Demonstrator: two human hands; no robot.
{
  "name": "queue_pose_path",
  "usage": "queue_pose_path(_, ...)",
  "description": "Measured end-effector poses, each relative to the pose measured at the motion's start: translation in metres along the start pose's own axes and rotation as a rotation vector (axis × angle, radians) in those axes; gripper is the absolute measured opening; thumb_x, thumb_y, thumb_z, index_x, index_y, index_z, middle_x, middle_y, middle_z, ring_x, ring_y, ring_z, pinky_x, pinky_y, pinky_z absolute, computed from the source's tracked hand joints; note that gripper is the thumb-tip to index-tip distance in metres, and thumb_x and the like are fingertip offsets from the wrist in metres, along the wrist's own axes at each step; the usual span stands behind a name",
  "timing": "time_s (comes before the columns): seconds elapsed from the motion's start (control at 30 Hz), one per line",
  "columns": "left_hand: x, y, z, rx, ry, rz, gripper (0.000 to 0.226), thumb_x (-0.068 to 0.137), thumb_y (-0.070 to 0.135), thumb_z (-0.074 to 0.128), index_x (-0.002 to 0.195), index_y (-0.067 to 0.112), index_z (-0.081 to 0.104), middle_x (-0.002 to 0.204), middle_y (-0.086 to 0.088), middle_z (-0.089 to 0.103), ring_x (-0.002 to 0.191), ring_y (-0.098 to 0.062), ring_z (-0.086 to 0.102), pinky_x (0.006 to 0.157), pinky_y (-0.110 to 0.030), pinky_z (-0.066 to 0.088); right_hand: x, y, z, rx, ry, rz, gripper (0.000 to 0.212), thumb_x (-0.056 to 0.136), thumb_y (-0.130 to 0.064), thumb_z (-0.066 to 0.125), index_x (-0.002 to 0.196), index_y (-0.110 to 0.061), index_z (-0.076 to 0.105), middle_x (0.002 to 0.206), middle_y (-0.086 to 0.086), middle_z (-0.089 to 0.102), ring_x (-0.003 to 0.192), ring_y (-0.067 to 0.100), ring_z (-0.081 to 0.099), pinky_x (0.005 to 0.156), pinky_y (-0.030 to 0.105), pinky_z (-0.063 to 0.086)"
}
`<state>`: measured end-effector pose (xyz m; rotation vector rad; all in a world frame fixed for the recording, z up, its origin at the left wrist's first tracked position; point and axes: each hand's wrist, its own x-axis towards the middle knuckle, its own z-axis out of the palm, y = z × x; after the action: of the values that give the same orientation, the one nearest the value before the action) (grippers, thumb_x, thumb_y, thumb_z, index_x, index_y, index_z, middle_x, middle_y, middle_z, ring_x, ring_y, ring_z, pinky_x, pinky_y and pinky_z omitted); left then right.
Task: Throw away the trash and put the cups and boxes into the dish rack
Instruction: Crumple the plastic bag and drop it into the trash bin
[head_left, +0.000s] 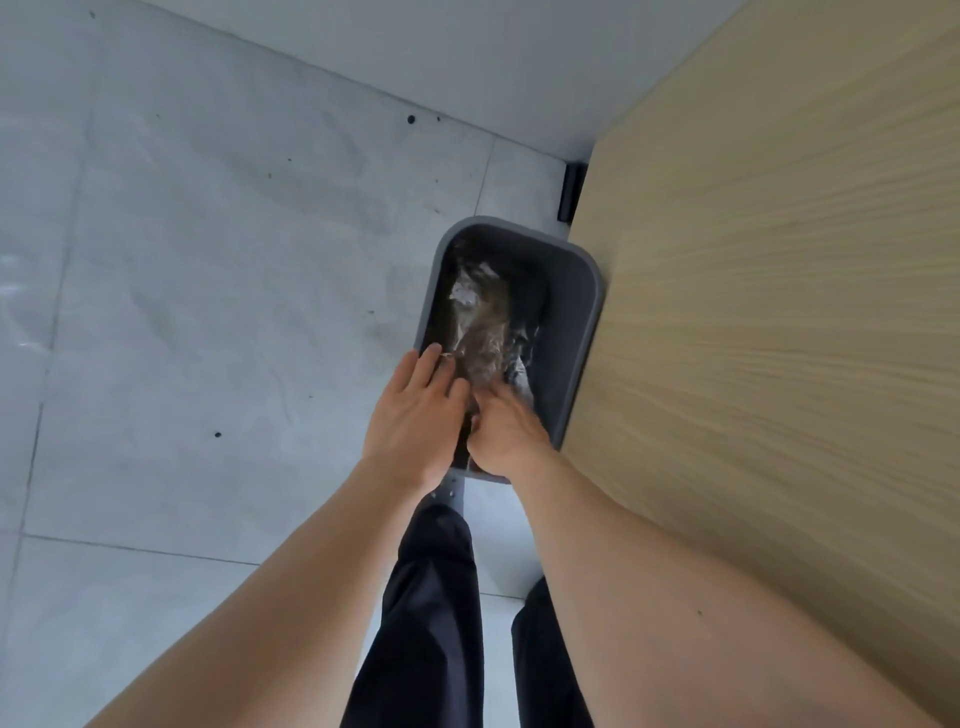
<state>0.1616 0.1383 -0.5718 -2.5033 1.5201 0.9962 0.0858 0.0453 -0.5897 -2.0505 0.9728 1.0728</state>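
Grey trash bin (579, 322) sits on the floor beside the table (779, 312); crinkly plastic trash (480, 332) inside, just past both grips: left hand (415, 415) flat and released, right hand (506, 436) can't tell.

No legible text, label, brand, number or sign was found on any surface; the view was blurred in places.

Crumpled clear plastic trash (480, 332) lies blurred inside the open grey bin (576, 332).
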Motion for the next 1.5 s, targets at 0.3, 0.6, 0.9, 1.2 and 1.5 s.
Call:
queue_pose_path(0.3, -0.017, 0.003, -0.056, -0.08, 0.012, -0.07, 0.065, 0.09, 0.017, 0.054, 0.149, 0.013, 0.028, 0.161, -0.007, 0.024, 0.15, -0.026, 0.012, 0.123, -0.04, 0.011, -0.05, -0.007, -0.056, -0.078, 0.158, 0.038, 0.059, 0.094, -0.023, 0.051, 0.149, -0.012, 0.033, 0.155, 0.014, 0.034, 0.144, 0.03, 0.028, 0.119, 0.044, 0.025)
queue_pose_path(0.6, -0.075, 0.013, -0.191, -0.049, 0.044, -0.08, 0.055, 0.093, 0.034, 0.051, 0.142, 0.015, 0.038, 0.144, -0.003, 0.046, 0.135, -0.024, 0.038, 0.116, -0.036, 0.027, -0.166, -0.049, -0.139, -0.206, 0.223, -0.082, 0.065, 0.095, -0.033, 0.048, 0.15, -0.006, 0.026, 0.155, 0.014, 0.031, 0.144, 0.029, 0.025, 0.121, 0.042, 0.02)
queue_pose_path(0.9, -0.166, 0.047, -0.337, -0.052, 0.128, -0.143, 0.061, 0.097, 0.042, 0.045, 0.149, 0.015, 0.028, 0.155, -0.002, 0.034, 0.144, -0.022, 0.027, 0.118, -0.034, 0.02, -0.318, -0.074, -0.232, -0.253, 0.342, -0.239, 0.069, 0.098, -0.037, 0.044, 0.153, -0.007, 0.016, 0.162, 0.012, 0.019, 0.149, 0.028, 0.013, 0.122, 0.041, 0.013)
queue_pose_path(1.2, -0.219, 0.122, -0.429, -0.03, 0.256, -0.103, 0.062, 0.097, 0.048, 0.043, 0.149, 0.017, 0.03, 0.152, 0.001, 0.038, 0.141, -0.021, 0.031, 0.116, -0.034, 0.027, -0.441, -0.044, -0.307, -0.162, 0.599, -0.283, 0.053, 0.094, -0.037, 0.051, 0.138, -0.01, 0.039, 0.143, 0.006, 0.043, 0.138, 0.026, 0.034, 0.119, 0.036, 0.023)
queue_pose_path(1.5, -0.215, 0.253, -0.461, 0.007, 0.321, 0.068, 0.071, 0.096, 0.056, 0.038, 0.154, 0.019, 0.02, 0.161, 0.002, 0.024, 0.148, -0.019, 0.019, 0.119, -0.036, 0.02, -0.513, 0.077, -0.336, -0.046, 0.736, -0.17, 0.06, 0.098, -0.039, 0.047, 0.148, -0.011, 0.028, 0.155, 0.005, 0.033, 0.144, 0.024, 0.025, 0.12, 0.034, 0.016)
